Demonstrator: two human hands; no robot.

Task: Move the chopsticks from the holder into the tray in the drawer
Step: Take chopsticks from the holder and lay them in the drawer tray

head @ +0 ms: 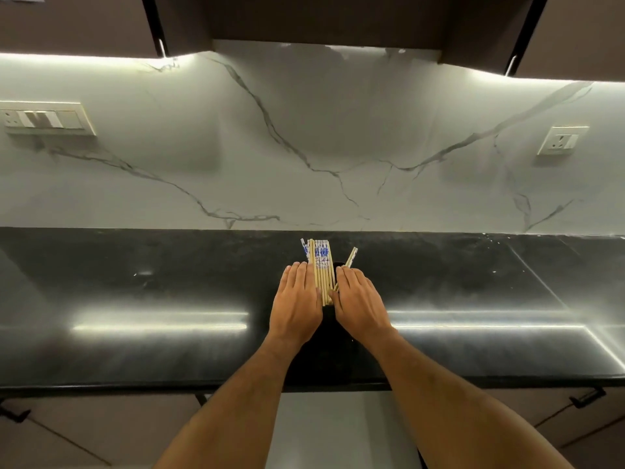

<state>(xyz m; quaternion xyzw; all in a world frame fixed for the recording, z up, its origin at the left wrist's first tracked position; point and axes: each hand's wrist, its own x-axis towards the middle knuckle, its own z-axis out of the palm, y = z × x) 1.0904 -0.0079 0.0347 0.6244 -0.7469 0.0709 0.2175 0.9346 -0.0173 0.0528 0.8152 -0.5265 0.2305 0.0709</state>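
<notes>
A bundle of several pale wooden chopsticks point(323, 275) with blue-and-white patterned tops stands in a dark holder point(327, 333) on the black countertop point(135, 299). The holder is hard to make out against the counter. One pair of chopsticks point(351, 257) leans away to the right of the bundle. My left hand point(297, 302) lies against the bundle's left side with straight fingers. My right hand point(358, 302) lies against its right side the same way. Both thumbs are hidden. No tray or open drawer is in view.
A marble backsplash rises behind the counter, with a switch panel point(47, 118) at the left and a socket point(561, 140) at the right. Dark wall cabinets hang overhead. Below the counter edge are cabinet fronts with black handles point(586, 397).
</notes>
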